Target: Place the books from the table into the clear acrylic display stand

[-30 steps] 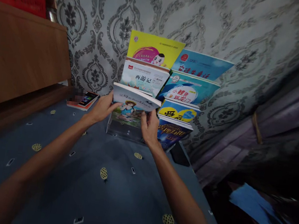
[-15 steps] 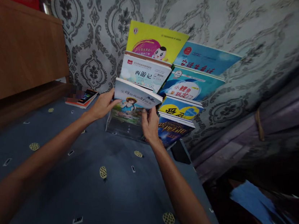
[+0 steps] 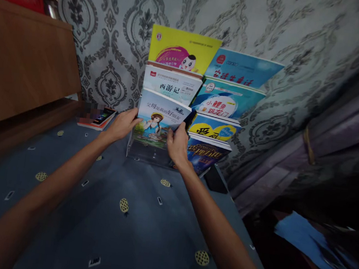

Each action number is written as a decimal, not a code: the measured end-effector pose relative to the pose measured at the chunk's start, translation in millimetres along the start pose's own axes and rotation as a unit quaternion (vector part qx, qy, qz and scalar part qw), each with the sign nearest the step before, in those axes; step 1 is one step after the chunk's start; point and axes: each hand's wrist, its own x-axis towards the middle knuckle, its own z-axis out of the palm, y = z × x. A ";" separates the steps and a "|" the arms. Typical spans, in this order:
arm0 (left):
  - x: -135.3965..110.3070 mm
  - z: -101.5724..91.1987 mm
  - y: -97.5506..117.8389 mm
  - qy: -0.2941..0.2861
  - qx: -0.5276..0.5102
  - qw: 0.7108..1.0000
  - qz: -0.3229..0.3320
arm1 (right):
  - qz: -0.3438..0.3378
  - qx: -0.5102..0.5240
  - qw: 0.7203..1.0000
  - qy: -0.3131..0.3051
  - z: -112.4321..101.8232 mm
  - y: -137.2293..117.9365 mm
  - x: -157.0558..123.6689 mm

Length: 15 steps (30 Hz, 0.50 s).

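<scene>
Between my two hands stands a book (image 3: 156, 125) with a girl in a yellow hat on its cover. My left hand (image 3: 122, 123) grips its left edge, thumb on the front. My right hand (image 3: 177, 144) is closed on its right edge, thumb also in front. The book leans back in the left column of a clear tiered book rack (image 3: 151, 153), just above the lowest tier's front. Behind it rise a white book (image 3: 171, 85) and a yellow-green book (image 3: 185, 46). The right column holds several more, among them a dark blue book (image 3: 208, 153) at the front.
A small stack of books (image 3: 96, 117) lies left of the rack, beside a wooden cabinet (image 3: 27, 63). A dark flat object (image 3: 215, 180) rests right of the rack. Patterned wallpaper (image 3: 111, 47) is behind; a curtain (image 3: 277, 164) hangs at right. Blue patterned cloth (image 3: 97, 220) covers the surface.
The girl-cover book has tilted back, and its cover now faces me more fully. Both hands keep their hold on its sides. The view has shifted slightly.
</scene>
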 end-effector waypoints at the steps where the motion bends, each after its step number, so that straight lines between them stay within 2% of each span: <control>1: 0.1 0.5 -0.2 0.001 0.002 1.000 0.001 | 0.004 0.002 1.000 0.005 -0.2 -1.8 0.4; 5: -0.4 1.0 -2.6 -0.006 -0.008 1.000 -0.007 | -0.002 0.008 1.000 0.024 -2.4 -9.5 5.5; 10: -3.6 -1.0 -10.2 -0.030 -0.023 0.999 -0.013 | -0.020 0.016 1.000 0.004 -2.9 -13.1 9.9; 15: -5.0 -4.1 -2.7 -0.064 0.056 0.996 -0.021 | 0.017 -0.025 0.999 -0.016 -2.5 -9.1 8.5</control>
